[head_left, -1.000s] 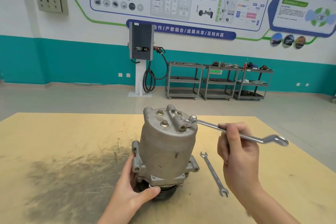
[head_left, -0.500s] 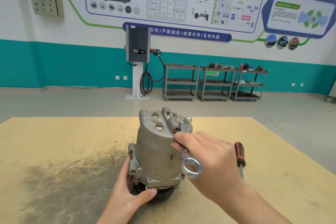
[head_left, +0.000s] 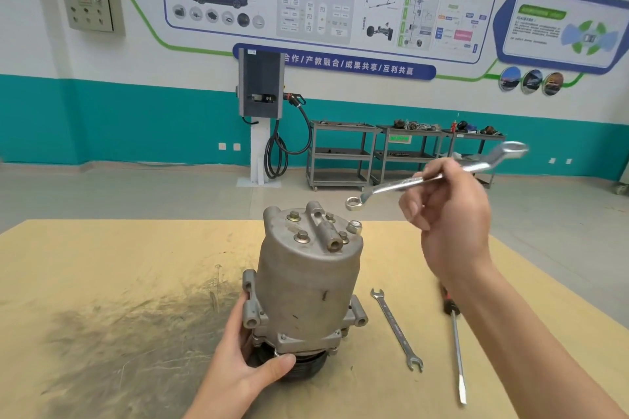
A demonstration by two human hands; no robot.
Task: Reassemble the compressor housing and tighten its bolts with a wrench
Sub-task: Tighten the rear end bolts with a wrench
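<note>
Lifted off: your right hand (head_left: 449,211) now grips the ring wrench (head_left: 429,178) mid-shaft, ring end hovering above the far-right silver bolt (head_left: 354,226). Your left hand (head_left: 245,364) clasps the compressor housing (head_left: 306,279) base, upright mid-table (head_left: 85,265). Looks like a reset between tightening strokes.

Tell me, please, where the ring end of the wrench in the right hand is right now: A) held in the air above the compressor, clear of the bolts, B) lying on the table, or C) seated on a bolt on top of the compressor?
A: the right hand holds the ring wrench raised, its ring end hanging clear above the bolts on the compressor.
</note>
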